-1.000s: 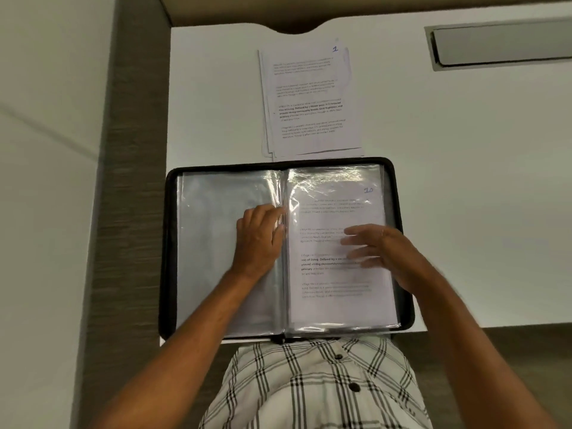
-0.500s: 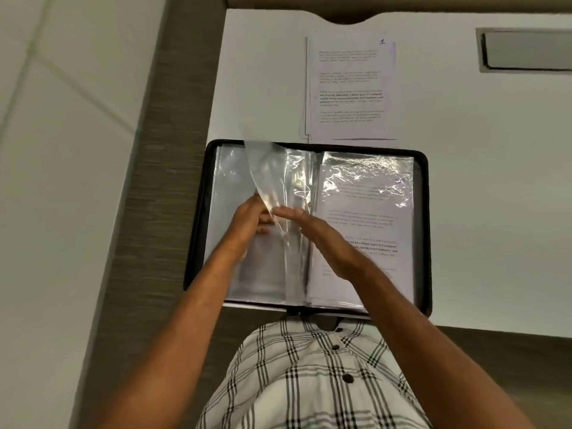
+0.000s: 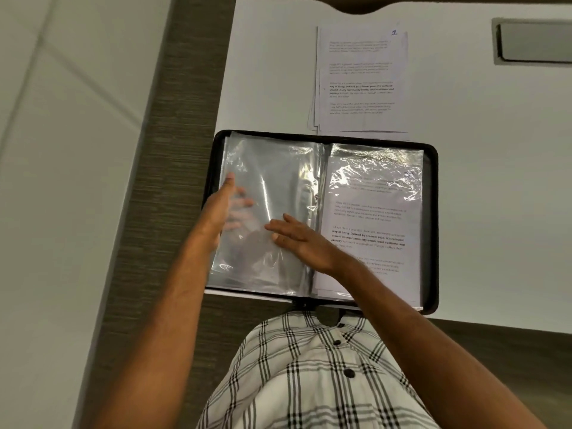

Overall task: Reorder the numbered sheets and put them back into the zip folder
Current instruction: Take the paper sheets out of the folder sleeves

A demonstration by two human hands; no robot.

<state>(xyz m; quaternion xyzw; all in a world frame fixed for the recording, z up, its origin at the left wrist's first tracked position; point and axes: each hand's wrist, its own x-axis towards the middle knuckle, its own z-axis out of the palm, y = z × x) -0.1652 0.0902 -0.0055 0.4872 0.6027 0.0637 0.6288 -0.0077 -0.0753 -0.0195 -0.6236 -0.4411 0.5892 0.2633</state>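
1. At the far left lie a pale tiled floor (image 3: 62, 181) and a strip of brown carpet (image 3: 161, 212), which runs up along the left edge of the white bench (image 3: 495, 212).
2. The left hand (image 3: 221, 209) sits at the left edge of the open zip folder (image 3: 433, 230). Its thumb lies on top of a clear plastic sleeve (image 3: 272, 187), and its fingers (image 3: 240, 205) show blurred through the plastic from beneath, so the hand is grasping that sleeve by its outer edge.
3. The sleeve is see-through and glossy, with no sheet visible in it, and it covers the folder's left half.
4. The right hand (image 3: 301, 239) rests flat on the same sleeve near the spine, fingers released and fairly straight, pressing the plastic down and holding nothing.
5. The folder lies open at the near edge of the bench, black-rimmed, just in front of the person's checked shirt (image 3: 309, 376).
6. The folder's right half holds a printed sheet (image 3: 371, 230) inside a crinkled sleeve (its handwritten number is lost in the glare).
7. Just beyond the folder's far edge, a stack of numbered sheets (image 3: 362, 82) lies on the bench, the top one marked "1".
8. At the far right a grey recessed panel (image 3: 532, 41) is set into the bench.
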